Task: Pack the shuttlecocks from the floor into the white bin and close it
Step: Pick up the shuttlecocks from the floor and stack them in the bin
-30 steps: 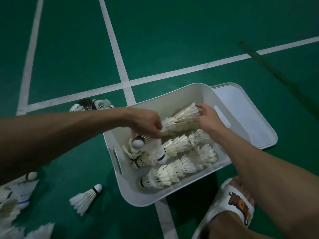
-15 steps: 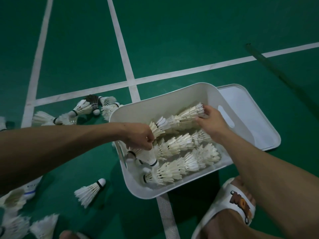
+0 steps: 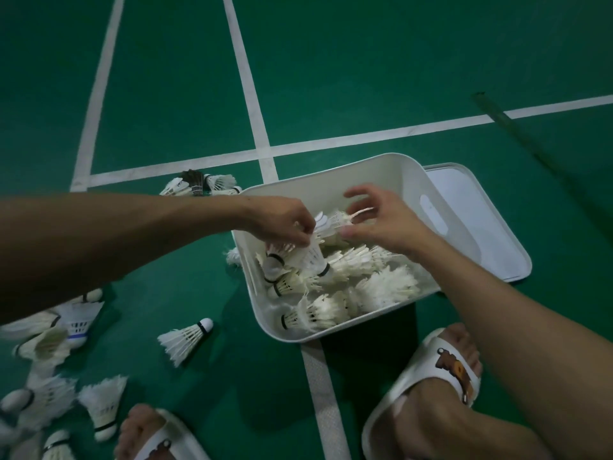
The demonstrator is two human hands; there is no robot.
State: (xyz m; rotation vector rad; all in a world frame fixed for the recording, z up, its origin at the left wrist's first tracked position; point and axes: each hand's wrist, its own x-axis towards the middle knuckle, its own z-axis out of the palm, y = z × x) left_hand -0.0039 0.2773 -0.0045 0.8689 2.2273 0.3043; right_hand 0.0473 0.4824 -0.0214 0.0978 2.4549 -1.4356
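Inside the white bin (image 3: 365,174), at its left end: left hand (image 3: 282,222) pinching one shuttlecock (image 3: 310,257) by the feathers, cork end down, above the loose ones below. Just to the right, right hand (image 3: 388,224) spread and slack-fingered over the far nested row (image 3: 335,220), plainly gripping nothing, though blurred at the fingertips. Beneath both hands: three nested rows lying lengthwise, plus a few loose shuttlecocks at the left wall, too tangled for an exact count. Bin uncovered, with its one lid (image 3: 481,227) flat on the green floor (image 3: 331,78), just beside the right wall. Outside, near the bin's front-left corner: one lone shuttlecock (image 3: 185,336) on its side. By the far-left corner: a cluster (image 3: 199,185) of about three, one dark-feathered. Peeking out beside the left wall: one stray shuttlecock (image 3: 234,257). At lower left: a heap (image 3: 49,393) of at least six. Along the bottom edge: two white sandals (image 3: 441,370), one per foot.
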